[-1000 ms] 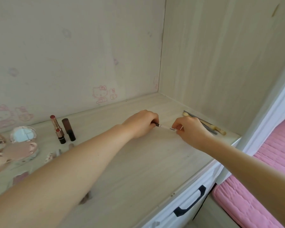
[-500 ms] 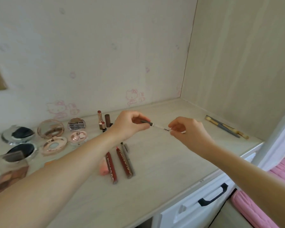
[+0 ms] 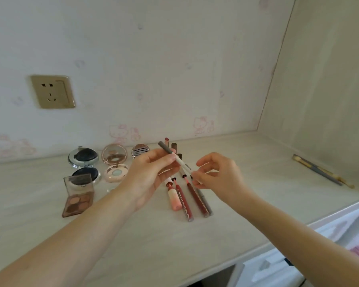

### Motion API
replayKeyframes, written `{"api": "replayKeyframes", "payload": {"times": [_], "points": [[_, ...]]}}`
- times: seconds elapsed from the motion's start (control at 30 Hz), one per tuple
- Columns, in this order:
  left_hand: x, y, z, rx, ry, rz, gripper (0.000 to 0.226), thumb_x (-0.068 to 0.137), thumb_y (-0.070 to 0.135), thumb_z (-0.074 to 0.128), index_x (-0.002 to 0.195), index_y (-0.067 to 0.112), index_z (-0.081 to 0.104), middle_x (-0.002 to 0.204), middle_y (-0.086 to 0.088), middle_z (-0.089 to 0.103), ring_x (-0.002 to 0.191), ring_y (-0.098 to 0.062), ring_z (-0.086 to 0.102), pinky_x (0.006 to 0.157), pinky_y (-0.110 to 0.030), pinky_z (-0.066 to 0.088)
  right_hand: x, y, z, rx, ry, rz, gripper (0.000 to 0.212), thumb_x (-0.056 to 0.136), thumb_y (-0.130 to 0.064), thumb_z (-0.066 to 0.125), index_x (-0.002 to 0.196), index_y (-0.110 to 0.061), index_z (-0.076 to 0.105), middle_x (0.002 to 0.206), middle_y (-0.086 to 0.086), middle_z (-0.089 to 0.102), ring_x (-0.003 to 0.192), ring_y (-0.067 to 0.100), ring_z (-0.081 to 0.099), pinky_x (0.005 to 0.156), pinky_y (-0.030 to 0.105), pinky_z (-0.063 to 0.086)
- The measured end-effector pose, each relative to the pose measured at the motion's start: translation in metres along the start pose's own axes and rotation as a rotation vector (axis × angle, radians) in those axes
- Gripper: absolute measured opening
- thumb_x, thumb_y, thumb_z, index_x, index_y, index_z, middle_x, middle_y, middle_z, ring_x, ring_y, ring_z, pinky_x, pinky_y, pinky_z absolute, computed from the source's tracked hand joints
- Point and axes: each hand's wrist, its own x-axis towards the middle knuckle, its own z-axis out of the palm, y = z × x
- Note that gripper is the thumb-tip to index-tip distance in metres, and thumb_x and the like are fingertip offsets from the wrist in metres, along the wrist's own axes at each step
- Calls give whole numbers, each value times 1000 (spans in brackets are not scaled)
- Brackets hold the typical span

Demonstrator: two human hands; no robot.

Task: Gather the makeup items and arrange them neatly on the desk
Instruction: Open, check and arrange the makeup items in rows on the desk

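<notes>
Above pale woodgrain desk [image 3: 257, 183], slim, apparently smooth pencil [image 3: 179, 161]

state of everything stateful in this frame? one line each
white pencil: lifted, gripped at both ends
left hand: pinching pencil
right hand: pinching pencil's lower end
eyeshadow palette: lid open
black compact: open
brushes: lying by right wall

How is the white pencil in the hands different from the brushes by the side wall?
The white pencil is held above the desk by both hands; the brushes lie flat on it, untouched. The pencil is white with a grey cap; the brushes have grey and yellowish handles. All are long and thin.
</notes>
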Motion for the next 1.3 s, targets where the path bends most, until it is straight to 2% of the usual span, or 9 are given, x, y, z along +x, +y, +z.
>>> {"api": "replayKeyframes", "payload": {"times": [0.17, 0.27, 0.37, 0.5, 0.7, 0.83, 0.93, 1.07, 1.3], "points": [[-16, 8, -25, 14, 43, 24, 14, 92, 6, 57, 100, 1, 67, 101, -18, 71, 93, -24, 70, 77, -28, 57, -7, -8, 38, 101, -86, 51, 15, 82, -3, 71, 93, -2, 61, 90, 19, 67, 70, 22, 73, 66, 31, 60], [-25, 13, -40, 34, 79, 47, 17, 93, 7, 57, 106, -2, 63, 99, -19, 71, 95, -30, 70, 77, -32, 58, -10, -9, 58, 56, -150, 66, 11, 84, -11, 71, 91, -7, 63, 88, 11, 70, 72, 18, 73, 63, 33, 59], [-33, 17, -52, 101, 112, 72, 19, 93, 9, 58, 109, 1, 64, 103, -20, 70, 95, -32, 70, 78, -37, 57, -12, -10, 76, 8, -201, 22, 8, 84, -12, 71, 88, -8, 65, 84, 9, 72, 75, 20, 72, 51, 16, 51], [-44, 22, -65, 219, 174, 141, 11, 92, 12, 60, 98, 9, 69, 85, -7, 72, 80, -22, 69, 74, -40, 58, -14, -7, 93, -79, -272, -58, 8, 86, -16, 70, 92, -11, 66, 83, 5, 72, 77, 15, 71, 73, 32, 59], [-57, 18, -84, 713, 158, 283, 11, 88, 14, 66, 94, 22, 72, 72, 8, 66, 68, -13, 63, 67, -28, 56, -18, 4, 99, -127, -169, -121, 11, 92, -29, 60, 102, -26, 61, 83, -5, 69, 78, 8, 67, 74, 37, 58], [-69, 4, -96, 1188, 89, 535, 14, 87, 18, 69, 92, 31, 68, 84, 15, 60, 80, -4, 58, 67, -15, 44, -26, 9, 98, -198, -121, -266, 22, 93, -26, 58, 115, -30, 57, 89, -15, 63, 85, 2, 61, 74, 21, 54], [-76, -8, -102, 1392, 18, 623, 13, 91, 31, 58, 102, 29, 66, 90, 16, 55, 84, -1, 54, 67, -25, 49, -31, 20, 101, -354, -101, -457, 21, 92, -25, 59, 114, -24, 62, 93, -16, 63, 87, 0, 55, 71, 16, 47], [-78, -18, -109, 1518, -10, 722, 26, 89, 32, 51, 102, 19, 70, 90, 10, 64, 89, -9, 57, 64, -31, 53, -34, 42, 103, -482, -85, -586, 24, 91, -37, 51, 103, -24, 68, 95, -15, 62, 92, 7, 55, 74, 22, 47], [-84, -19, -110, 1627, -22, 782, 24, 91, 34, 52, 84, 17, 68, 71, 7, 60, 65, -14, 59, 45, -31, 48, -34, 46, 104, -532, -35, -768, 19, 92, -26, 54, 98, -17, 69, 89, -9, 64, 93, 12, 53, 83, 29, 44]]}}
